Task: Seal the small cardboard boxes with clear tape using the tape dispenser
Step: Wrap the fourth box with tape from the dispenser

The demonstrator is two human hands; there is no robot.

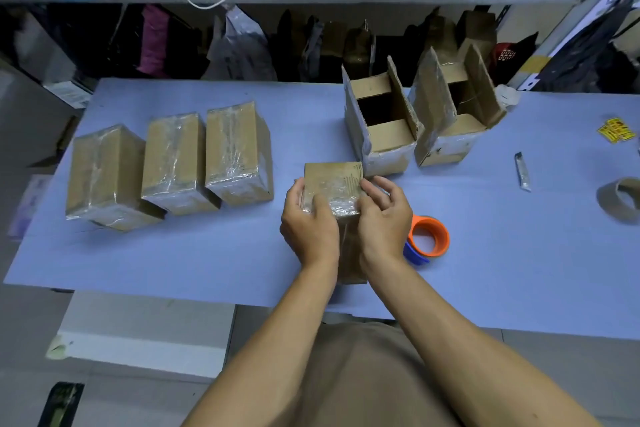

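Note:
A small closed cardboard box stands upright on the blue table, with shiny clear tape over its near top edge. My left hand grips its left side, thumb lying on the taped top. My right hand presses the tape at the top right edge with its thumb; its fingers are relaxed. The orange and blue tape dispenser lies on the table just right of my right wrist. Three taped boxes lie in a row at the left. Two boxes with raised flaps stand behind.
A small utility knife and an empty cardboard tape core lie at the right, with yellow stickers further back. Shelves stuffed with bags and cartons run behind the table.

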